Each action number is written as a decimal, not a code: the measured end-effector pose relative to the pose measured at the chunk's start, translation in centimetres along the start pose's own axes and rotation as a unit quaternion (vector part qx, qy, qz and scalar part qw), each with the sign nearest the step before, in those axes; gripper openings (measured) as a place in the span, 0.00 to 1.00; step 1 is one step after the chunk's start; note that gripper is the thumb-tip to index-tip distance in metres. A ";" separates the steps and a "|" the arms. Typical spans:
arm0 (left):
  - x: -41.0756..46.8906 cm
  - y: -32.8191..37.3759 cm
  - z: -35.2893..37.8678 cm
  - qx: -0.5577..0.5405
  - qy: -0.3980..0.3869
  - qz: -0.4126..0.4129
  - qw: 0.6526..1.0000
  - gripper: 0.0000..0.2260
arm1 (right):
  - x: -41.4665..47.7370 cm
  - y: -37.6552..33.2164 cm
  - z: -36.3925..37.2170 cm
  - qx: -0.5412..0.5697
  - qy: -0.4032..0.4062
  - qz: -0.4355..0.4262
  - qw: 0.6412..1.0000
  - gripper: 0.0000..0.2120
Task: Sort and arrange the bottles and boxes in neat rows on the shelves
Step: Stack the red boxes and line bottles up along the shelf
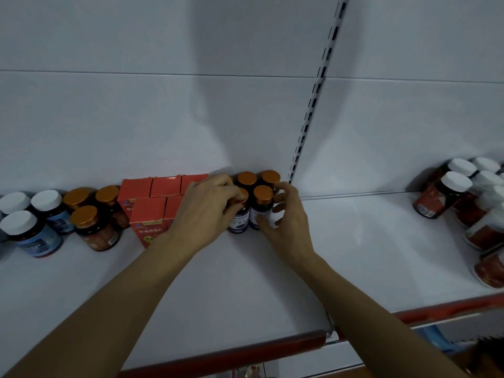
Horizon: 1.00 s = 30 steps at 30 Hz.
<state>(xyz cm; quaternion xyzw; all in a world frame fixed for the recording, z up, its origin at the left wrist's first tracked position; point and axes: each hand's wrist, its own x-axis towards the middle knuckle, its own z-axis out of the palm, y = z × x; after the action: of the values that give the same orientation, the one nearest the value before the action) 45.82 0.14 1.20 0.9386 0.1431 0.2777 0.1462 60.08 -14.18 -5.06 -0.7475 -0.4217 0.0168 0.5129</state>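
Note:
Several small dark bottles with orange caps (262, 192) stand in a tight block at the back of the white shelf (223, 282). My left hand (207, 211) curls around the front left bottle with the purple label (239, 221). My right hand (286, 219) wraps the front right bottle (259, 216) from its right side. Red boxes (148, 211) stand in two rows just left of my left hand. Further left are brown bottles with orange caps (94, 227) and blue-labelled bottles with white caps (30, 233).
A slotted upright (313, 96) splits the white back panel. On the right shelf section, red-labelled bottles with white caps (447, 195) stand in rows. A red strip (223, 353) runs along the shelf's front edge.

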 end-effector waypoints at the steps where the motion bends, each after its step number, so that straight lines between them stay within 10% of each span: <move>1: 0.0 0.1 0.0 0.003 -0.002 -0.003 1.000 0.10 | -0.1 0.0 -0.1 0.009 0.008 0.025 1.000 0.40; 11: 1.8 3.7 0.0 0.089 0.034 -0.055 0.994 0.07 | 0.9 -0.3 -3.2 0.072 -0.131 0.142 0.979 0.48; 17: 6.6 11.1 5.5 0.074 0.071 -0.015 0.995 0.03 | -1.0 1.8 -16.9 -0.150 -0.150 0.094 0.973 0.20; 30: 14.3 30.9 24.5 -0.144 -0.225 -0.011 0.964 0.20 | -1.3 11.1 -45.4 -0.325 -0.064 0.071 0.941 0.11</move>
<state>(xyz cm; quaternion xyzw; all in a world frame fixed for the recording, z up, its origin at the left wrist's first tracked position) 76.86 -27.94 -0.68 0.9443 0.0752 0.0759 0.3113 86.85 -50.45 7.23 -0.8990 -0.3819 -0.0364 0.2113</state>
